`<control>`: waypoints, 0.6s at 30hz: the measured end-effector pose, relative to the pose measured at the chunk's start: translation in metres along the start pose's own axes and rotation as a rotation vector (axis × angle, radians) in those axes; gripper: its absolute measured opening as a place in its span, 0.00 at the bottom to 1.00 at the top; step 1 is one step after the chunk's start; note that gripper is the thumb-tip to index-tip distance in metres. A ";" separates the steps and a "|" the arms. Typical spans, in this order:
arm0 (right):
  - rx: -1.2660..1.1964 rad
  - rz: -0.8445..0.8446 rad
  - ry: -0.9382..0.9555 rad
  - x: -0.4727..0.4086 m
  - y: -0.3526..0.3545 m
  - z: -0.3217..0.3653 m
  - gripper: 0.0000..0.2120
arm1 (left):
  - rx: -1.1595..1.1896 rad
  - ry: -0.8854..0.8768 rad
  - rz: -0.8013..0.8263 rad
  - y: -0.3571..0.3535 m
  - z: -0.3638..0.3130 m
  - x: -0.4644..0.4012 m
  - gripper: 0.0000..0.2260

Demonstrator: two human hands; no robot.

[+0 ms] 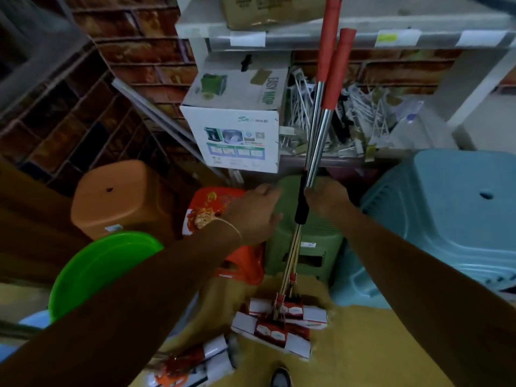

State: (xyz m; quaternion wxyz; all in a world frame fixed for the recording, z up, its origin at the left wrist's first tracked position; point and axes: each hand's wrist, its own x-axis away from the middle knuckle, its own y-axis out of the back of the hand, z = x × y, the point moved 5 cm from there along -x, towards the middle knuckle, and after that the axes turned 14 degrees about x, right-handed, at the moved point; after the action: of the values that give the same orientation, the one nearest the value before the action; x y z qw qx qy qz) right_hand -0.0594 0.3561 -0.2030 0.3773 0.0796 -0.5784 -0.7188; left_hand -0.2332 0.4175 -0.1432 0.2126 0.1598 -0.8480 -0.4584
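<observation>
Plastic stools (446, 219) crowd mid-frame, and before them two mops (317, 146) stand upright, wrapped heads (279, 322) on the floor at lower centre, red grips leaning against the shelf (307, 40) at the top. At centre the right hand (324, 198) is clenched round their steel shafts; the left hand (251, 216) hovers just left, fingers relaxed, holding nothing. I judge the pair gathered but not released, with the spare mops (201, 358) at lower left unsorted.
</observation>
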 end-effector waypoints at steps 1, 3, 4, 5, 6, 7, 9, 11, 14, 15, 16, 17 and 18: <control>-0.006 -0.001 -0.017 -0.014 -0.001 -0.002 0.14 | -0.003 0.012 0.003 -0.002 -0.001 -0.004 0.27; -0.057 -0.009 -0.047 -0.035 -0.001 -0.002 0.16 | -0.012 0.020 0.004 -0.005 -0.002 -0.008 0.28; -0.088 -0.018 -0.057 -0.043 0.000 -0.002 0.17 | -0.012 0.020 0.006 -0.006 -0.003 -0.008 0.28; -0.111 -0.028 -0.061 -0.052 0.000 -0.001 0.17 | -0.009 0.019 0.010 -0.007 -0.005 -0.008 0.28; -0.122 -0.042 -0.054 -0.058 0.001 0.000 0.18 | -0.004 0.022 0.017 -0.007 -0.006 -0.006 0.27; -0.130 -0.058 -0.048 -0.065 0.002 0.002 0.18 | 0.006 0.024 0.014 -0.008 -0.005 -0.006 0.27; -0.145 -0.101 -0.052 -0.074 0.003 0.003 0.20 | 0.033 0.039 -0.008 -0.009 -0.003 -0.005 0.28; -0.153 -0.149 -0.075 -0.080 0.004 0.002 0.20 | 0.057 0.057 -0.012 -0.011 -0.001 -0.006 0.27; -0.171 -0.203 -0.083 -0.083 0.005 -0.003 0.16 | 0.073 0.088 0.000 -0.014 -0.003 -0.005 0.25; -0.176 -0.218 -0.072 -0.082 0.005 -0.004 0.15 | 0.079 0.088 0.001 -0.015 -0.004 -0.005 0.25; -0.176 -0.230 -0.053 -0.079 0.005 -0.004 0.15 | 0.086 0.086 0.008 -0.016 -0.005 -0.004 0.25; -0.172 -0.242 -0.032 -0.074 0.006 -0.004 0.15 | 0.092 0.082 0.016 -0.017 -0.007 -0.003 0.25; -0.167 -0.250 -0.013 -0.068 0.006 -0.004 0.15 | 0.097 0.081 0.021 -0.017 -0.008 -0.001 0.26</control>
State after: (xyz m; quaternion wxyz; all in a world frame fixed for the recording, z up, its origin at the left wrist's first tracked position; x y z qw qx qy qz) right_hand -0.0071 0.3957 -0.2209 0.2865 0.1148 -0.5048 -0.8062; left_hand -0.2266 0.4032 -0.1537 0.2436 0.1795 -0.8614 -0.4079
